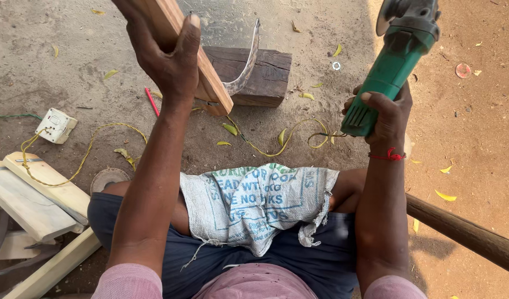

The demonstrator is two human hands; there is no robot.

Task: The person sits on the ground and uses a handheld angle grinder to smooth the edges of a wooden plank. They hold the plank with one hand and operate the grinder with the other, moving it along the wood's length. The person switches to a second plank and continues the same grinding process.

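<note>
left hand (168,61) grips wooden plank (196,66), right hand (384,113) clamps green grinder (393,66), well apart.

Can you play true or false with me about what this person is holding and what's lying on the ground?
1. The right hand holds a green angle grinder. True.
2. The left hand is empty. False: it grips a wooden plank.
3. A curved metal blade sits by the dark wooden block. True.
4. A blue blanket covers the lap. False: it is a white woven sack with green print.
5. A yellow cord runs to a white switch box on the ground. True.
</note>
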